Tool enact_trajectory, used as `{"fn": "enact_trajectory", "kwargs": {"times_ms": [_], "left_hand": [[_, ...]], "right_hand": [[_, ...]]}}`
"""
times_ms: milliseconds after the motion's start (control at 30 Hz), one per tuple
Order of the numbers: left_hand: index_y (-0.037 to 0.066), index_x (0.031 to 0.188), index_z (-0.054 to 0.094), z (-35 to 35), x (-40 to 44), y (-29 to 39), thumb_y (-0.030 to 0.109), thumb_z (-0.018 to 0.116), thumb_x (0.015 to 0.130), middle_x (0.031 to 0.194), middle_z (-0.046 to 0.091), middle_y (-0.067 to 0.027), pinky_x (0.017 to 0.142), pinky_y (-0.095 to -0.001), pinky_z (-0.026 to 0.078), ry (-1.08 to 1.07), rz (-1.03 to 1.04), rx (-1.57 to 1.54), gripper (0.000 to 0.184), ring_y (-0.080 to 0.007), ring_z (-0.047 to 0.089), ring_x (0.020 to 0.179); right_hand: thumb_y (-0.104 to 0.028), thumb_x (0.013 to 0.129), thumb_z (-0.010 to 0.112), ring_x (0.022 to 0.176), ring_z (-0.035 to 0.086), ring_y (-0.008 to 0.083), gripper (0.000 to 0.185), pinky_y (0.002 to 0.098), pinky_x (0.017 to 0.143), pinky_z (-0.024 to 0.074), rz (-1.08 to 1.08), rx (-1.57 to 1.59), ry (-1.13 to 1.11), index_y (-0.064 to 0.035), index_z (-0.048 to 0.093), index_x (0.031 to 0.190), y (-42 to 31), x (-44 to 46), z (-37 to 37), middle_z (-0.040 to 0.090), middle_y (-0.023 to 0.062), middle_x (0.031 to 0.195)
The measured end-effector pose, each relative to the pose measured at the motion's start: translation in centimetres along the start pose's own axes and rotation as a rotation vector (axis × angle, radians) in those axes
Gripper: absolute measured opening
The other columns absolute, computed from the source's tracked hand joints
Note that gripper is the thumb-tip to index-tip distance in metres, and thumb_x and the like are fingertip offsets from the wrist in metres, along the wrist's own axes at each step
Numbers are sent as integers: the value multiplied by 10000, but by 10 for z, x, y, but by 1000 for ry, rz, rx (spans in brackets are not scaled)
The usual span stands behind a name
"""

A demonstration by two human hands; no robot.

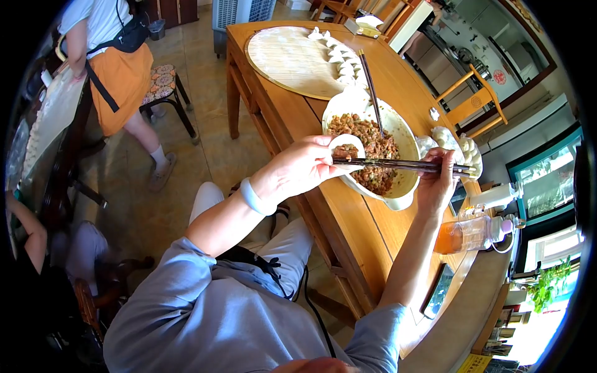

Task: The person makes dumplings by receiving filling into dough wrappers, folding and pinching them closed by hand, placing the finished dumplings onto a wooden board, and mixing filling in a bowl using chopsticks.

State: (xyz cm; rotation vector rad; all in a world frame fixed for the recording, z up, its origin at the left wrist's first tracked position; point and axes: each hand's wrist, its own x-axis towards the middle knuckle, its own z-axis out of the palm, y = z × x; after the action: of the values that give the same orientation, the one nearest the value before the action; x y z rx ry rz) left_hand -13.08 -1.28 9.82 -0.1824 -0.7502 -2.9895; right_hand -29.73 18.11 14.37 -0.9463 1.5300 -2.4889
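My left hand (pixel 301 165) pinches the edge of a round dumpling wrapper (pixel 357 142), with a small heap of meat filling on it. My right hand (pixel 438 183) is closed around a pair of dark chopsticks (pixel 398 164); their tips reach to the wrapper. Both hands are over the near side of a large white bowl (pixel 407 140), which holds chopped meat filling (pixel 379 149). A second set of dark chopsticks (pixel 371 90) leans in the bowl against its far rim.
Behind the bowl, a round bamboo mat (pixel 286 59) carries folded dumplings (pixel 342 61) along its right side. A drink bottle (pixel 466 235) and a phone (pixel 439 291) lie to the right on the wooden table (pixel 354 230). A person in an orange skirt (pixel 124 81) stands at another table, left.
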Motion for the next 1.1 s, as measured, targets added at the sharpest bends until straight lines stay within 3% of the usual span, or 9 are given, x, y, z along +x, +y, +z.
{"fn": "enact_trajectory", "kwargs": {"times_ms": [300, 400, 500, 667, 733, 800, 933, 1000, 1100], "left_hand": [[-131, 1248, 349, -2, -2, 1, -109, 325, 782, 1202, 476, -248, 1028, -359, 395, -37, -8, 29, 467, -324, 490, 1145], [-131, 1244, 356, -3, -3, 2, -108, 321, 784, 1201, 479, -250, 1029, -356, 394, -35, -11, 29, 462, -325, 485, 1151], [-134, 1239, 360, -4, -1, 1, -110, 318, 774, 1198, 485, -247, 1033, -357, 388, -32, -3, 29, 468, -321, 480, 1159], [-145, 1193, 383, -1, -4, 3, -122, 301, 732, 1167, 499, -234, 1003, -361, 421, -2, 17, -4, 469, -303, 523, 1104], [-143, 1194, 385, -3, -10, 5, -119, 306, 729, 1176, 496, -234, 1012, -361, 410, 24, 26, -2, 472, -296, 524, 1105], [-124, 1189, 406, -5, -17, 8, -114, 319, 728, 1173, 514, -210, 1009, -349, 410, 58, 37, 24, 470, -266, 527, 1106], [-108, 1188, 423, -9, -38, 13, -117, 336, 746, 1168, 528, -188, 985, -334, 428, 95, 40, 35, 450, -247, 533, 1098], [-118, 1206, 402, -15, -46, 16, -127, 331, 753, 1203, 501, -212, 1000, -339, 413, 126, 35, 60, 459, -268, 505, 1134], [-98, 1149, 451, -18, -58, 21, -132, 330, 762, 1154, 531, -178, 973, -333, 441, 112, 33, 29, 407, -246, 538, 1084]], "right_hand": [[-230, 926, 504, 569, 558, 135, 259, 233, 416, 462, -8, 147, 57, 10, 551, 838, 1, 1, 4, 588, 108, 742], [-289, 935, 479, 588, 548, 113, 296, 226, 469, 460, 66, 59, 62, -16, 562, 856, 4, 4, -8, 590, 83, 774], [-290, 932, 485, 580, 546, 108, 302, 222, 457, 455, 58, 157, 72, -9, 565, 854, 4, 7, -10, 587, 79, 739], [-323, 916, 510, 526, 537, 104, 328, 201, 425, 422, 28, 35, 114, -14, 581, 831, -11, 12, -18, 585, 61, 694], [-322, 909, 526, 516, 534, 98, 326, 201, 419, 417, -81, -65, 163, -11, 582, 830, -26, 13, -21, 588, 61, 689], [-307, 899, 548, 458, 523, 96, 317, 206, 389, 410, -130, -401, 278, -15, 598, 789, -40, 7, -19, 577, 51, 636], [-340, 889, 561, 482, 530, 85, 363, 203, 426, 443, -121, -779, 210, -6, 630, 764, -50, -4, -9, 568, 39, 626], [-349, 887, 563, 547, 555, 86, 376, 202, 463, 466, -77, -852, 181, 3, 633, 777, -43, -8, -8, 578, 41, 641], [-349, 889, 558, 559, 581, 112, 406, 234, 500, 507, -37, -905, 172, 37, 640, 793, -27, -22, -21, 599, 74, 657]]}}
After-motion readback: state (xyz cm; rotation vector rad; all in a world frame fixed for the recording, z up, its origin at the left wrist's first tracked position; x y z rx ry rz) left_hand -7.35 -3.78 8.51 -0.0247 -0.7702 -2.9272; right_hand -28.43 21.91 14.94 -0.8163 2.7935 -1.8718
